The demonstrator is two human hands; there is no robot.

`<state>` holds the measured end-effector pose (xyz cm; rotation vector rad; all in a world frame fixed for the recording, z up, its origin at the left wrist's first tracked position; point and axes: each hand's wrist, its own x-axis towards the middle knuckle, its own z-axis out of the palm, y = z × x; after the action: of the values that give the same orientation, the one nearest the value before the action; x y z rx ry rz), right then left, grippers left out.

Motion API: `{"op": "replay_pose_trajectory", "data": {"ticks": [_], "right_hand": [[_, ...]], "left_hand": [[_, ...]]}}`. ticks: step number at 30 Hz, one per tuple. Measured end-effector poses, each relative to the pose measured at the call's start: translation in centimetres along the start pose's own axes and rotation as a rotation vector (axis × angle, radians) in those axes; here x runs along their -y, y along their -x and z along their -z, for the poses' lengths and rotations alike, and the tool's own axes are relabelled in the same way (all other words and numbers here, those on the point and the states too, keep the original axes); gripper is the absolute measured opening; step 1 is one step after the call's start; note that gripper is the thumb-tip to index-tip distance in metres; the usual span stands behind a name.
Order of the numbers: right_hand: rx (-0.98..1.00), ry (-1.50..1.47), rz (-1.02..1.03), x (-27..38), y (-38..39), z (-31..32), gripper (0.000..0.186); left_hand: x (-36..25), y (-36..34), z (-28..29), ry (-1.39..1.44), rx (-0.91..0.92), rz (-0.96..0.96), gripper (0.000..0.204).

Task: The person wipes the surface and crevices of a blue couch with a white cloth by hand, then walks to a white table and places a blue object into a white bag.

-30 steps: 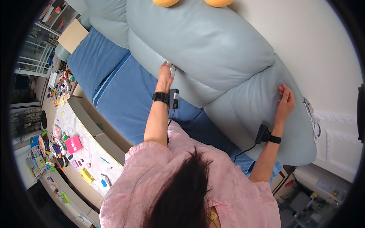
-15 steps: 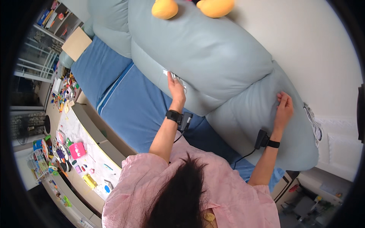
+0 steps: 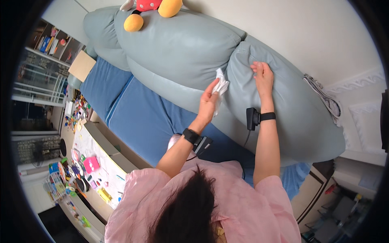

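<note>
A crumpled white tissue (image 3: 221,86) is gripped in my left hand (image 3: 208,103), with a loose end sticking up and another hanging below the fingers. That hand is by the lower part of the grey-green sofa backrest (image 3: 178,48), near the seam between two cushions. My right hand (image 3: 264,80) is at the upper part of the right backrest cushion (image 3: 300,117); its fingers are loosely bent and slightly apart, and nothing shows in them. Creases run through the leather beside it. Whether its fingertips press on the leather I cannot tell.
Blue covers (image 3: 142,113) lie over the sofa seat. A plush toy (image 3: 149,5) with round yellow feet sits on top of the backrest. Folded fabric (image 3: 324,97) hangs over the right end. To the left, a low table (image 3: 107,168) carries toys and a pink box (image 3: 91,164).
My view and both hands have shifted right along the sofa. The left hand has lifted the tissue off the middle cushion's lower part toward the seam. My right hand's fingers have loosened slightly.
</note>
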<state>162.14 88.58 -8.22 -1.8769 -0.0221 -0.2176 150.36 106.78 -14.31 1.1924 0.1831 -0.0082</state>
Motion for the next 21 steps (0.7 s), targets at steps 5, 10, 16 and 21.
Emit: {"op": "replay_pose_trajectory", "data": {"ticks": [5, 10, 16, 21], "right_hand": [[0.041, 0.018, 0.034, -1.2, -0.6, 1.2, 0.033], [0.042, 0.253, 0.298, 1.9, 1.7, 1.1, 0.033], [0.25, 0.297, 0.634, 6.8, 15.5, -2.9, 0.037], [0.96, 0.244, -0.021, 5.4, 25.4, -7.4, 0.041]], "left_hand": [[-3.6, 5.6, -1.2, 0.393, -0.155, -0.032, 0.053], [-1.4, 11.6, 0.7, 0.281, -0.28, -0.024, 0.045], [1.5, 17.4, 4.3, 0.37, -0.337, -0.008, 0.025], [1.9, 20.8, 8.6, 0.325, -0.375, 0.066, 0.035]]}}
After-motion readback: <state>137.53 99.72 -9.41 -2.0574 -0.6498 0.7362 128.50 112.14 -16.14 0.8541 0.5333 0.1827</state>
